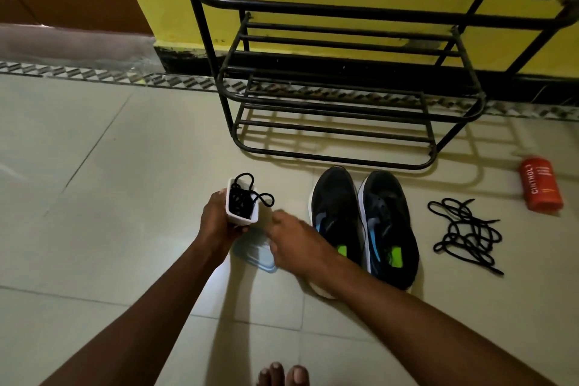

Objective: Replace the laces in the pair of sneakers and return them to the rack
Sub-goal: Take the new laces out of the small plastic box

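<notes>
Two black sneakers with blue marks, the left one [336, 213] and the right one [388, 222], stand side by side on the floor without laces, toes toward the black metal rack [338, 97]. A loose heap of black laces [466, 232] lies to their right. My left hand [216, 222] grips a small white box [239, 218] holding coiled black laces [242, 199], one loop hanging over its rim. My right hand [294, 244] hovers just right of the box, over a clear blue lid [255, 252] on the floor, fingers loosely curled and blurred, holding nothing that I can see.
A red bottle [540, 183] lies on the floor at the far right. The rack's shelves hold nothing and it stands against a yellow wall. My toes [283, 374] show at the bottom edge. Pale floor tiles stretch to the left.
</notes>
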